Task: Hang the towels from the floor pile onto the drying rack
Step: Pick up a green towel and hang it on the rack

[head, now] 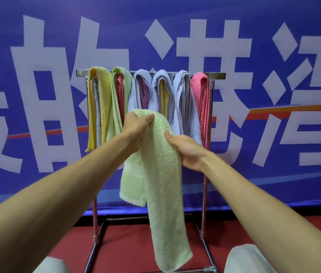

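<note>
With the drying rack [216, 76] already carrying about six draped towel bundles, I pinch the green towel [155, 174] at its top fold in my left hand [136, 129], my right hand [187, 150] gripping its edge. The floor pile isn't visible, so what's left is unclear.

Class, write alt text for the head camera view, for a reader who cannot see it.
A person holds a light green towel before a metal drying rack: the left hand grips its top fold, the right hand its side. Folded towels in yellow, green, blue and pink hang on the rack.
</note>
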